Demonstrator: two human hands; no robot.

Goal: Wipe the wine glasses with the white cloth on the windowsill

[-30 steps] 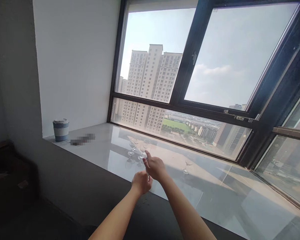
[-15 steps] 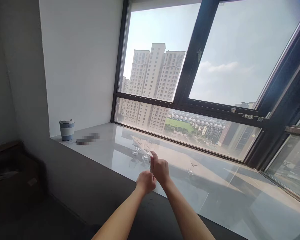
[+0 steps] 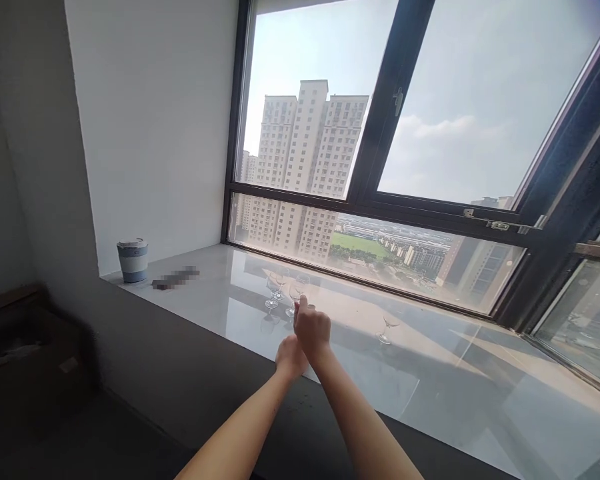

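My left hand point(image 3: 291, 358) is closed near the front edge of the grey windowsill point(image 3: 205, 307). My right hand point(image 3: 314, 330) sits just above and in front of it, fingers curled in, with the thumb or a finger pointing up. Whatever lies between the two hands is hidden behind them. Just beyond my right hand stands a clear stemmed glass point(image 3: 297, 291), partly covered by it. Left of that glass are two more stemmed glasses, a nearer one point(image 3: 271, 298) and one behind point(image 3: 280, 283). Another stemmed glass point(image 3: 387, 327) stands apart to the right.
A blue and white lidded cup point(image 3: 133, 261) stands at the sill's left end, beside a blurred-out item point(image 3: 175, 277). A dark-framed window point(image 3: 360, 167) rises along the back. Low on the left, in shadow, is a brown box point(image 3: 30, 360).
My right hand has shifted slightly left and up, now covering part of the nearest glass. My left hand is more hidden behind it. The view has moved slightly.
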